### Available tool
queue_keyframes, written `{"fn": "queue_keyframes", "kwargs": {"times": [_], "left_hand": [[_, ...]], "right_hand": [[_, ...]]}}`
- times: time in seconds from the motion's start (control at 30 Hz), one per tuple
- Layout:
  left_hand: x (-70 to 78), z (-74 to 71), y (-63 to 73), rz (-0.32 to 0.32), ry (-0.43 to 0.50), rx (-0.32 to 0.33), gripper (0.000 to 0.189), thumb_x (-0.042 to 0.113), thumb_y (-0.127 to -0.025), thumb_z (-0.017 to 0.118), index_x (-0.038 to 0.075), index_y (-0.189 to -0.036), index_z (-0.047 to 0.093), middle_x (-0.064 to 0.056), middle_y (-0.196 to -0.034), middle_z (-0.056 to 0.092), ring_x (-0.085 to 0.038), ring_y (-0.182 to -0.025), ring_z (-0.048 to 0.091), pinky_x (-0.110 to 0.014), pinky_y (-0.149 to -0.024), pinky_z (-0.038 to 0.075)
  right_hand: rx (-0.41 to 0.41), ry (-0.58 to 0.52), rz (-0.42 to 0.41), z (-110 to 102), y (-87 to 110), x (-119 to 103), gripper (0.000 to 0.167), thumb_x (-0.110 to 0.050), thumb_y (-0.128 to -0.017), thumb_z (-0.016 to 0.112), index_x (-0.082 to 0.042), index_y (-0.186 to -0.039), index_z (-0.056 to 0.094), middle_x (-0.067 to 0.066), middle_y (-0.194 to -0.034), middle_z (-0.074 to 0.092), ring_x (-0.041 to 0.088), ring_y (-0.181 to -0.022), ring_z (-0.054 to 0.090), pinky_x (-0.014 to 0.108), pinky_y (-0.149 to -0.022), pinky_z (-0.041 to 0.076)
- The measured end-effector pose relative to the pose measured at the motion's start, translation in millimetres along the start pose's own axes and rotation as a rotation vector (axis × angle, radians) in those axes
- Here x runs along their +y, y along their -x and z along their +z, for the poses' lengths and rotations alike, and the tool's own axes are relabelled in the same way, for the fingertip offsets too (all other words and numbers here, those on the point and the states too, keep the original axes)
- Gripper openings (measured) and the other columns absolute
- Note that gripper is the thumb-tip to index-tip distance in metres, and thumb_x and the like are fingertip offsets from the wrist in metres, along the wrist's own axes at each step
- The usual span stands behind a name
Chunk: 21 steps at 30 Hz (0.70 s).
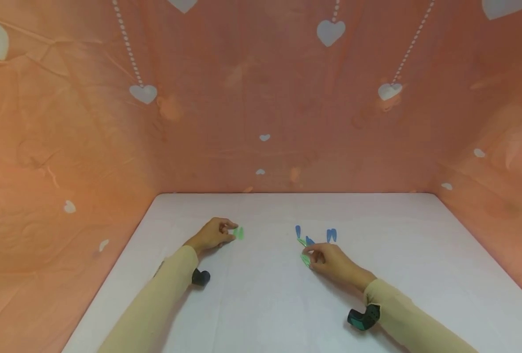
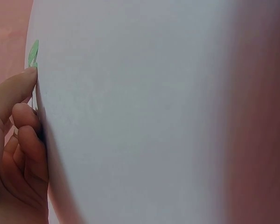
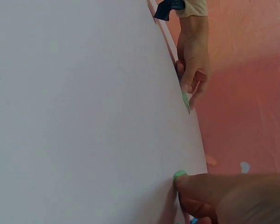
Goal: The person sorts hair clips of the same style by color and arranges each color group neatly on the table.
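My left hand [image 1: 212, 234] rests at the left of the white table, thumb and forefinger curled about a small green teardrop-shaped hair clip [image 1: 236, 233]. A second green clip [image 1: 241, 233] lies just to its right. In the left wrist view, the thumb touches the lower end of a green clip [image 2: 34, 52]; the forefinger's tip is hidden. My right hand [image 1: 333, 262] pinches another green clip [image 1: 305, 260] between thumb and forefinger, low over the table. By that forefinger lies one more green clip [image 1: 302, 241], beside a partly covered blue clip [image 1: 309, 240].
Past the right hand lie a single blue clip [image 1: 298, 231] and two blue clips side by side, one of them at the right [image 1: 334, 235]. The white table [image 1: 252, 304] ends at an orange cloth wall [image 1: 225, 122] with hearts. Dark wrist cameras sit on both sleeves.
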<state>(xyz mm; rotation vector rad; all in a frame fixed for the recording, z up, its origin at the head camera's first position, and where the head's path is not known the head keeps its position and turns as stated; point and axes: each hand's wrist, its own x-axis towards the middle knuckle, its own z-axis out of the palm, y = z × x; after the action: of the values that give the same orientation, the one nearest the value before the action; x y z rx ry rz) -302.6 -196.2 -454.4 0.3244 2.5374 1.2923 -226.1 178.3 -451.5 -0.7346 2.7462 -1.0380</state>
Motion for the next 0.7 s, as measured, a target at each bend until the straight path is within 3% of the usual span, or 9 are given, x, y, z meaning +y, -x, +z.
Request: {"fn": "queue_keyframes", "kwargs": {"times": [0.3, 0.5, 0.7], "left_hand": [[4.3, 0.4, 1.9, -0.016, -0.011, 0.009, 0.038, 0.006, -0.094, 0.069, -0.002, -0.131, 0.063, 0.006, -0.061, 0.045, -0.007, -0.051, 0.042, -0.019, -0.052, 0.037], [5.4, 1.8, 3.2, -0.013, 0.001, 0.012, 0.038, 0.005, -0.094, 0.069, -0.003, -0.131, 0.062, 0.005, -0.063, 0.045, -0.007, -0.052, 0.043, -0.02, -0.053, 0.038], [7.3, 1.6, 5.7, -0.014, 0.001, 0.014, 0.038, 0.004, -0.094, 0.069, -0.003, -0.131, 0.063, 0.005, -0.063, 0.044, -0.007, -0.052, 0.042, -0.019, -0.053, 0.037]], "right_hand": [[-0.051, -0.041, -0.034, -4.2, -4.8, -4.7, 0.039, 0.004, -0.088, 0.061, 0.003, -0.127, 0.065, 0.001, -0.082, 0.065, 0.005, -0.072, 0.051, 0.02, -0.065, 0.044], [-0.08, -0.108, -0.067, -5.0, -5.3, -4.5, 0.043, 0.004, -0.093, 0.056, 0.003, -0.136, 0.057, -0.001, -0.074, 0.05, 0.005, -0.067, 0.044, 0.02, -0.06, 0.037], [-0.052, -0.171, -0.012, -4.9, -8.3, -8.1, 0.042, 0.003, -0.097, 0.052, -0.002, -0.139, 0.057, 0.003, -0.087, 0.055, 0.009, -0.075, 0.047, 0.021, -0.066, 0.041]]}}
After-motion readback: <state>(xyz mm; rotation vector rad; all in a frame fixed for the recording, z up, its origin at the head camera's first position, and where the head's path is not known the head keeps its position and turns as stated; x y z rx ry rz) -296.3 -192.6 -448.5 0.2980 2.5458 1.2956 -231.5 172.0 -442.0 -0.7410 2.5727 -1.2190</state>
